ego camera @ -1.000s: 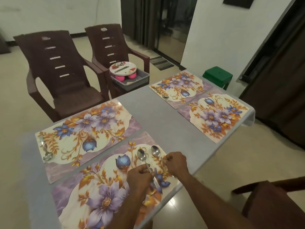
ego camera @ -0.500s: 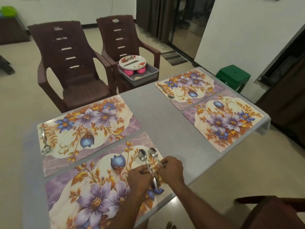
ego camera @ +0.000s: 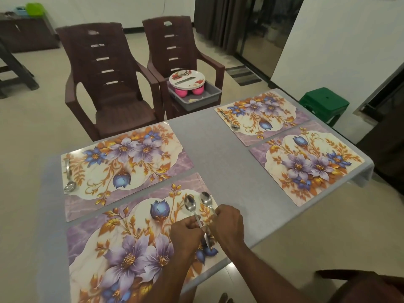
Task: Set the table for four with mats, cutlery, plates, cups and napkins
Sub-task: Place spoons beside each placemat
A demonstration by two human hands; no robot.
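Several floral place mats lie on the grey table [ego camera: 218, 154]. On the near mat [ego camera: 122, 248], my left hand [ego camera: 187, 235] pinches the handle of one steel spoon [ego camera: 189, 204], and my right hand [ego camera: 228, 224] pinches the handle of a second spoon [ego camera: 206, 199] beside it. Both bowls point away from me. One spoon [ego camera: 69, 182] lies at the left end of the far-left mat [ego camera: 122, 160]. Another spoon [ego camera: 230, 122] lies on the far-right mat [ego camera: 258, 114]. The near-right mat [ego camera: 306, 162] carries no cutlery.
Two brown plastic chairs [ego camera: 105, 79] stand behind the table. The right chair holds a grey tray [ego camera: 201, 97] with a white plate stack [ego camera: 187, 78] and pink cups [ego camera: 181, 92]. A green stool [ego camera: 323, 103] stands at the right. Another chair's edge [ego camera: 360, 285] is near my right arm.
The camera has tilted up and shifted, so the mats sit lower in view. Both hands stay on the two spoons at the near mat's right end, barely moved.
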